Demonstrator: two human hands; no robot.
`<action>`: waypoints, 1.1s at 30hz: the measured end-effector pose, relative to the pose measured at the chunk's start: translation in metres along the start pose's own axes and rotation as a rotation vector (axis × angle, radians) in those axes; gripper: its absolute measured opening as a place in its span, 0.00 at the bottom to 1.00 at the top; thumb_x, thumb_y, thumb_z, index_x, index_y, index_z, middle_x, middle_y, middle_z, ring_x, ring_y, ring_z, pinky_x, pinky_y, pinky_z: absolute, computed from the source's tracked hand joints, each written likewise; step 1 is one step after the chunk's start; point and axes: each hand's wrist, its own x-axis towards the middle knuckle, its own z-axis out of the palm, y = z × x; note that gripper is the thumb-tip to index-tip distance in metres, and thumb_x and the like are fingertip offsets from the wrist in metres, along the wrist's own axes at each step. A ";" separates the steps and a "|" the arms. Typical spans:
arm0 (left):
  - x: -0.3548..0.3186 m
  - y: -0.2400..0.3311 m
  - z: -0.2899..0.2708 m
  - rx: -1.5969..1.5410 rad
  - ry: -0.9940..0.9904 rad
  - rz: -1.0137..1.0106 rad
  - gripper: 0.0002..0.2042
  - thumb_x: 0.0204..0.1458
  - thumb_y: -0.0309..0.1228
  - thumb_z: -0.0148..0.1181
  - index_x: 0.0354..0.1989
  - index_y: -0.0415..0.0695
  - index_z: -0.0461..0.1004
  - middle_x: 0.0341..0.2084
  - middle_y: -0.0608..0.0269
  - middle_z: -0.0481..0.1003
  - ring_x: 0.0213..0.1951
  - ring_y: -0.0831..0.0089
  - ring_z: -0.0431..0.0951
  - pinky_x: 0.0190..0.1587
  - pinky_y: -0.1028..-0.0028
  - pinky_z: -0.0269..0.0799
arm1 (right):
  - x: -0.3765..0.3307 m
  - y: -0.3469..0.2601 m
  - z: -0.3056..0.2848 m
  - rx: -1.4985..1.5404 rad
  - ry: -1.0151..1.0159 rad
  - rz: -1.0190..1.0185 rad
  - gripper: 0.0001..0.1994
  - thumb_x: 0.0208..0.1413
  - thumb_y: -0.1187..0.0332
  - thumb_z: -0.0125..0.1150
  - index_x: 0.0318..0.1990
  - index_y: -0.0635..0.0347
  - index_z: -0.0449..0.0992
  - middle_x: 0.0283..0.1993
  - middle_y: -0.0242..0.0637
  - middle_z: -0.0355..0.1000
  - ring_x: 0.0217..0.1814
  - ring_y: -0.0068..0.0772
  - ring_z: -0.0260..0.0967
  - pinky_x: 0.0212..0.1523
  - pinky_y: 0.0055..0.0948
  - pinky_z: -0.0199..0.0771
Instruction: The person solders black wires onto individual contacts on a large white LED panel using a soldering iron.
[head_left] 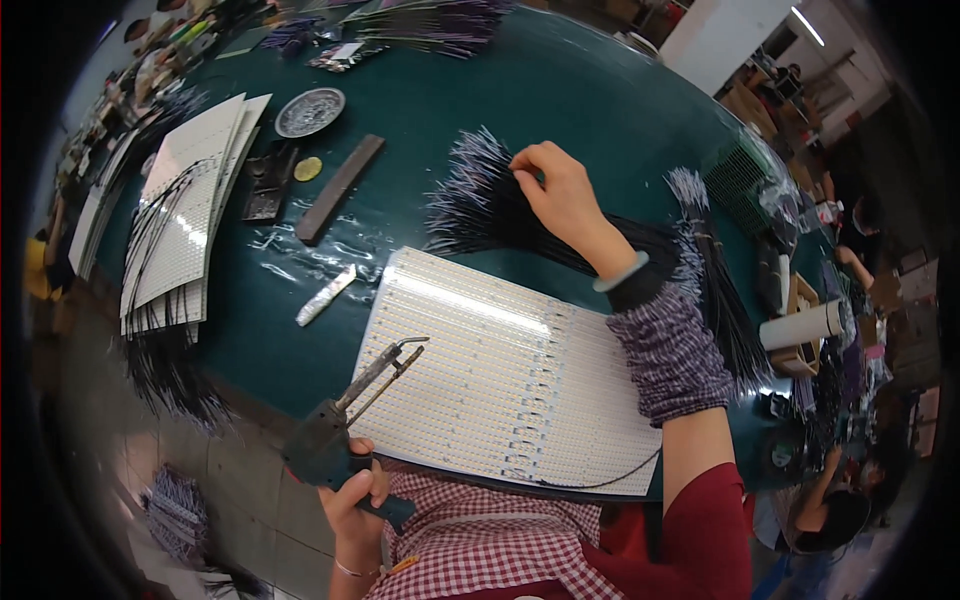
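My left hand [352, 503] is wrapped round the handle of a dark green soldering gun [325, 430], whose bent metal tip points over a white LED circuit board sheet [450, 380]. This sheet lies at the table's near edge, with rows of small yellowish chips and a column of solder points. One black wire [600, 484] curves across its lower right corner. Beyond the sheet my right hand [560, 195] has its fingers pinched at a fanned bundle of black wires [500, 205] with pale stripped ends. Its fingertips are partly hidden among the wires.
Left on the green table [430, 110] are stacked white boards [185, 220] with wires attached, a round metal dish [310, 112], a dark bar [340, 190] and a foil-like strip [326, 296]. Right are another wire bundle [715, 270], a green basket [738, 185] and a white roll [800, 327]. People sit farther right.
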 end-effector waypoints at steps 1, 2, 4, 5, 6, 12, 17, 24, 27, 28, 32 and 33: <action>-0.001 0.001 -0.002 0.015 0.026 -0.002 0.19 0.41 0.20 0.59 0.44 0.33 0.66 0.40 0.50 0.67 0.20 0.75 0.66 0.18 0.79 0.63 | 0.008 0.002 0.014 0.009 0.000 -0.013 0.04 0.52 0.76 0.58 0.35 0.63 0.74 0.33 0.39 0.68 0.31 0.36 0.69 0.31 0.30 0.69; 0.000 0.003 -0.002 0.029 0.049 -0.006 0.19 0.40 0.20 0.58 0.44 0.33 0.66 0.39 0.51 0.67 0.20 0.76 0.65 0.18 0.80 0.62 | 0.012 0.004 0.024 0.019 -0.004 -0.023 0.04 0.52 0.76 0.58 0.35 0.63 0.74 0.33 0.39 0.68 0.31 0.36 0.69 0.31 0.30 0.69; -0.003 0.005 -0.004 0.032 0.089 0.022 0.18 0.40 0.20 0.59 0.43 0.33 0.66 0.39 0.51 0.67 0.20 0.77 0.65 0.17 0.80 0.62 | 0.016 -0.001 0.041 -0.189 -0.002 -0.089 0.03 0.51 0.75 0.59 0.34 0.62 0.73 0.32 0.39 0.67 0.32 0.38 0.69 0.33 0.33 0.69; -0.003 0.006 -0.004 0.040 0.110 0.038 0.18 0.40 0.21 0.59 0.43 0.33 0.67 0.39 0.51 0.67 0.20 0.77 0.65 0.17 0.80 0.61 | 0.018 -0.002 0.045 -0.182 -0.010 -0.098 0.03 0.51 0.75 0.59 0.34 0.62 0.73 0.32 0.39 0.67 0.32 0.38 0.69 0.33 0.33 0.69; -0.004 0.006 -0.007 0.035 0.121 0.040 0.18 0.40 0.21 0.59 0.43 0.33 0.67 0.39 0.51 0.67 0.20 0.77 0.65 0.17 0.80 0.61 | 0.018 -0.003 0.045 -0.215 -0.037 -0.074 0.03 0.51 0.74 0.59 0.33 0.61 0.73 0.34 0.39 0.67 0.37 0.41 0.68 0.36 0.35 0.69; -0.005 0.006 -0.012 0.048 0.136 0.047 0.18 0.40 0.21 0.59 0.42 0.33 0.67 0.40 0.51 0.68 0.19 0.77 0.65 0.17 0.80 0.60 | 0.004 -0.029 0.029 -0.008 -0.006 0.133 0.04 0.51 0.73 0.59 0.31 0.63 0.72 0.33 0.39 0.66 0.34 0.41 0.68 0.35 0.36 0.69; -0.010 0.003 -0.014 0.022 0.075 0.017 0.18 0.41 0.20 0.60 0.43 0.32 0.67 0.40 0.51 0.69 0.19 0.76 0.65 0.17 0.80 0.61 | -0.050 -0.076 -0.001 0.359 -0.105 0.330 0.04 0.54 0.75 0.58 0.32 0.65 0.70 0.28 0.29 0.65 0.31 0.19 0.63 0.32 0.20 0.63; -0.025 -0.004 -0.008 0.116 0.003 -0.006 0.18 0.41 0.20 0.62 0.43 0.31 0.67 0.40 0.50 0.70 0.18 0.76 0.67 0.17 0.79 0.62 | -0.145 -0.133 -0.043 0.517 -0.249 0.531 0.03 0.51 0.75 0.58 0.32 0.64 0.70 0.32 0.33 0.65 0.33 0.25 0.65 0.32 0.24 0.65; -0.035 -0.008 -0.009 0.193 -0.016 -0.023 0.18 0.41 0.19 0.63 0.43 0.31 0.67 0.40 0.50 0.70 0.18 0.75 0.68 0.17 0.78 0.62 | -0.179 -0.153 -0.048 0.478 -0.258 0.540 0.03 0.51 0.75 0.57 0.32 0.63 0.69 0.33 0.34 0.64 0.34 0.26 0.63 0.32 0.25 0.63; -0.040 -0.009 -0.011 0.244 -0.049 -0.027 0.18 0.42 0.18 0.63 0.43 0.32 0.67 0.40 0.50 0.70 0.17 0.75 0.68 0.17 0.77 0.62 | -0.189 -0.158 -0.048 0.444 -0.248 0.519 0.04 0.51 0.76 0.57 0.32 0.63 0.69 0.33 0.34 0.64 0.34 0.26 0.63 0.31 0.25 0.62; -0.064 -0.013 -0.048 0.556 -0.133 -0.069 0.21 0.44 0.19 0.66 0.49 0.36 0.71 0.42 0.58 0.74 0.36 0.73 0.76 0.38 0.75 0.73 | -0.223 -0.175 -0.040 0.390 -0.201 0.560 0.04 0.49 0.77 0.58 0.32 0.63 0.68 0.33 0.37 0.63 0.34 0.31 0.62 0.32 0.26 0.62; -0.069 -0.013 -0.048 0.574 -0.153 -0.065 0.21 0.44 0.20 0.68 0.49 0.37 0.72 0.42 0.59 0.76 0.43 0.72 0.76 0.46 0.73 0.72 | -0.233 -0.173 -0.035 0.358 -0.165 0.513 0.05 0.47 0.79 0.58 0.31 0.63 0.68 0.33 0.39 0.63 0.35 0.36 0.61 0.34 0.30 0.63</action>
